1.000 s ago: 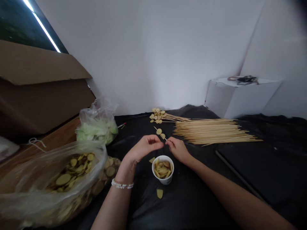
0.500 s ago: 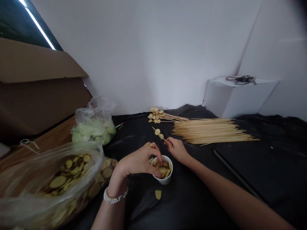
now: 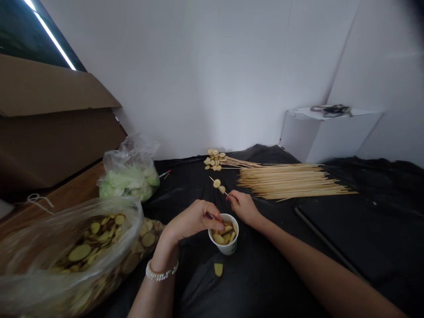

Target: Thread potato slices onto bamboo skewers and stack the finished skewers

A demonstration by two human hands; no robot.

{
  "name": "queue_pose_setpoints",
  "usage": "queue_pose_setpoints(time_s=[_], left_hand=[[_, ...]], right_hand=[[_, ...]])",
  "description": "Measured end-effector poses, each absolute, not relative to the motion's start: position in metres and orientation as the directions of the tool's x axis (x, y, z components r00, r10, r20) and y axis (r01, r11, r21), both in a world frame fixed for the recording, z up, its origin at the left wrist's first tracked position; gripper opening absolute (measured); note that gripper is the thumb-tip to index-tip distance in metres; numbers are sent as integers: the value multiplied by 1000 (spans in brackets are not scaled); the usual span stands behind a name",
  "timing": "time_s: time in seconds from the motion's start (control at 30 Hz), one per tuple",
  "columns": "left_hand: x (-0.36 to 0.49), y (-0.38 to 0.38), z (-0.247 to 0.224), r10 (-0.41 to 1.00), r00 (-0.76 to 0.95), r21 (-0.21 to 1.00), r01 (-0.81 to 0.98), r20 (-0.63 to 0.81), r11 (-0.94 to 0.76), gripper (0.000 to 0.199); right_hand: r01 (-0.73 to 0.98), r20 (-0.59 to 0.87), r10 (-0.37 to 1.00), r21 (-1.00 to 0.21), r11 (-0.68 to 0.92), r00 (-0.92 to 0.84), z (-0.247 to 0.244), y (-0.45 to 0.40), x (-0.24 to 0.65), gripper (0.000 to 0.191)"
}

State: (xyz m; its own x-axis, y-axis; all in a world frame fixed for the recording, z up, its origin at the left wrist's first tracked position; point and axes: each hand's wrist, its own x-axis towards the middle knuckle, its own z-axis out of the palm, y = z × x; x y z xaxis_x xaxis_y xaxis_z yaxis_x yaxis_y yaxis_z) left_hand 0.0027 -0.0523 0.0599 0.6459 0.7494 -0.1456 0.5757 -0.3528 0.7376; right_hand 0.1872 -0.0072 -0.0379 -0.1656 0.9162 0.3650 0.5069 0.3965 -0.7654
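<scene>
Black plastic sheet (image 3: 261, 269) under white cup (image 3: 229, 249) full of potato slices (image 3: 221, 238); left hand (image 3: 194, 219) curled at rim, grip unclear; right hand (image 3: 243, 207) pinching bamboo skewer (image 3: 212, 179)

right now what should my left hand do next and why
Probably pick one slice from the cup and push it onto the skewer: your left hand is at the cup's rim, and your right hand holds the skewer, which carries two slices.
</scene>
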Motion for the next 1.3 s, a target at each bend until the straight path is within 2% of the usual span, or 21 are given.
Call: queue_pose_setpoints(time_s=[0.27,0.37,0.47,0.6,0.63,0.7,0.77,0.9,1.1,1.3], left_hand=[[1,-57,67,746,647,715,595,-155,-367,26],[6,-61,71,753,653,738,546,-78,-397,22],[9,-61,74,777,627,815,424,49,-394,21],[5,-49,64,899,431,938,275,77,-213,20],[4,-44,59,930,362,969,200,68,-148,19],[0,-34,47,970,242,998,-60,26,-12,15],[-4,-24,36,988,153,949,-308,-25,72,15],[-10,-9,19,988,46,807,-572,-145,145,18],[-18,0,11,963,4,634,-752,-271,182,18],[-25,4,6,953,-21,583,-795,-304,168,12]], right_hand=[[516,355,918,-761,394,-178,-39,-7,187,24],[521,347,921,-761,386,-176,-37,-8,187,24],[522,343,922,-761,386,-181,-35,-9,187,24],[518,340,922,-764,385,-184,-35,-10,188,24],[516,340,922,-766,384,-183,-35,-10,188,24],[512,340,923,-768,384,-182,-35,-10,188,24],[510,339,922,-770,385,-184,-34,-11,188,24],[506,340,921,-770,390,-193,-31,-12,188,24],[497,368,908,-761,417,-199,-25,-17,187,23],[477,426,861,-717,508,-277,-20,-26,183,22]])
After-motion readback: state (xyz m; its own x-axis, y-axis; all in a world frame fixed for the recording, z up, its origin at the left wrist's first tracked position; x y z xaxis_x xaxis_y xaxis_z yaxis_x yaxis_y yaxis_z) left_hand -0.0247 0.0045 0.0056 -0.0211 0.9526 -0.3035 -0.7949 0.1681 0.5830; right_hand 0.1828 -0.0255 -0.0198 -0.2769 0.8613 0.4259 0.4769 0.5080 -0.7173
